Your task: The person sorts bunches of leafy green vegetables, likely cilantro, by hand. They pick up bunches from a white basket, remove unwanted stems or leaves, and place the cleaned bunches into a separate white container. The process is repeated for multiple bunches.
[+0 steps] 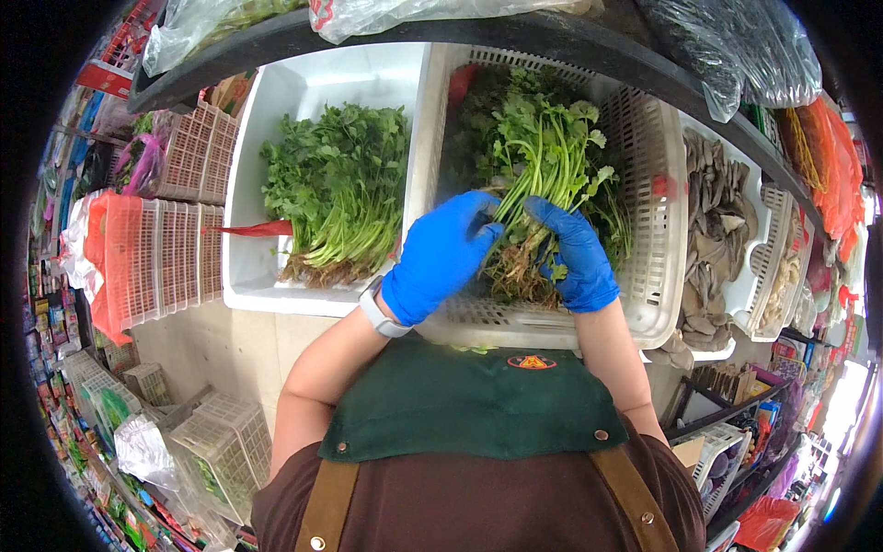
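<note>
Both hands wear blue gloves above a white plastic crate [662,276]. My right hand [576,252] grips a bunch of leafy green herbs [545,148], coriander or Chinese celery, close to its brown roots. On the bunch's other side, my left hand [448,252] has thumb and fingers brought together at the stems; whether it pinches one is unclear. Darker greens lie in the crate beneath. To the left, a white foam box [241,276] holds a pile of similar herbs [338,186] with roots towards me and a red strip at its edge.
A dark shelf bar [441,34] curves across the far side, with plastic bags above. Right of the crate are grey oyster mushrooms [714,241] in a white box. Stacked plastic crates [179,255] stand left; another crate [221,448] is lower left.
</note>
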{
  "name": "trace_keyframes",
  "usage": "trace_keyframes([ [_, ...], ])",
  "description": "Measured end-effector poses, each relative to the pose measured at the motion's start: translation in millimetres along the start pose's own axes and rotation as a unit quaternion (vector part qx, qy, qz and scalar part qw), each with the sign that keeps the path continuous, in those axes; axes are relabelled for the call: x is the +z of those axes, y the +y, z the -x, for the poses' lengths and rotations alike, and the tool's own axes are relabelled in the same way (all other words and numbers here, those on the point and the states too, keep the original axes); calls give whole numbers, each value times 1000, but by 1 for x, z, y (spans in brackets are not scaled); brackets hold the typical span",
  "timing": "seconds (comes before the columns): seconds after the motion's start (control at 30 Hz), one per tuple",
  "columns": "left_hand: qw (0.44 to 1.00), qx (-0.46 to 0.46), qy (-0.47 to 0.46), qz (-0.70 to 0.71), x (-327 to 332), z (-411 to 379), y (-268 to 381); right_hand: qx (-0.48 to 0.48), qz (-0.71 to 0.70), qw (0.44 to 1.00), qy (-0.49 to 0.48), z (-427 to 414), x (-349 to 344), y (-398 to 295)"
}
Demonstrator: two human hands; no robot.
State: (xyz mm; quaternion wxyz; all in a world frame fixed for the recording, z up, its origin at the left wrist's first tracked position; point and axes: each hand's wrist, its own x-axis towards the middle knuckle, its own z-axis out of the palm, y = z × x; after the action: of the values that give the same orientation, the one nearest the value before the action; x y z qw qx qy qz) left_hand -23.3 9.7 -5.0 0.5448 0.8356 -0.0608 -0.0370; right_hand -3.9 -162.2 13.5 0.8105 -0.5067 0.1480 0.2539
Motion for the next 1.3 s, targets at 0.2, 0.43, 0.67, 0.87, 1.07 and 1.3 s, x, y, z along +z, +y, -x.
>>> trace_keyframes([
  [0.2, 967, -104, -16, 231, -10, -7, -2, -16, 8, 999, 37, 1, -8, 3],
  [0.43, 956, -104, -58, 267, -2, -2, -1, -18, -24, 999, 23, 0, -8, 7],
  [0.67, 996, -29, 4, 87, 2, 0, -9, -16, 19, 999, 32, -2, -14, 7],
  [0.87, 966, -8, 31, 256, -7, -7, 24, -56, 49, 997, 26, 4, -5, 6],
  [1.07, 994, -32, -27, 101, 5, -27, 21, -45, 55, 997, -25, 12, -1, 8],
  [1.3, 952, -92, -63, 286, -3, -30, 13, -45, -47, 997, -43, 8, -22, 13],
])
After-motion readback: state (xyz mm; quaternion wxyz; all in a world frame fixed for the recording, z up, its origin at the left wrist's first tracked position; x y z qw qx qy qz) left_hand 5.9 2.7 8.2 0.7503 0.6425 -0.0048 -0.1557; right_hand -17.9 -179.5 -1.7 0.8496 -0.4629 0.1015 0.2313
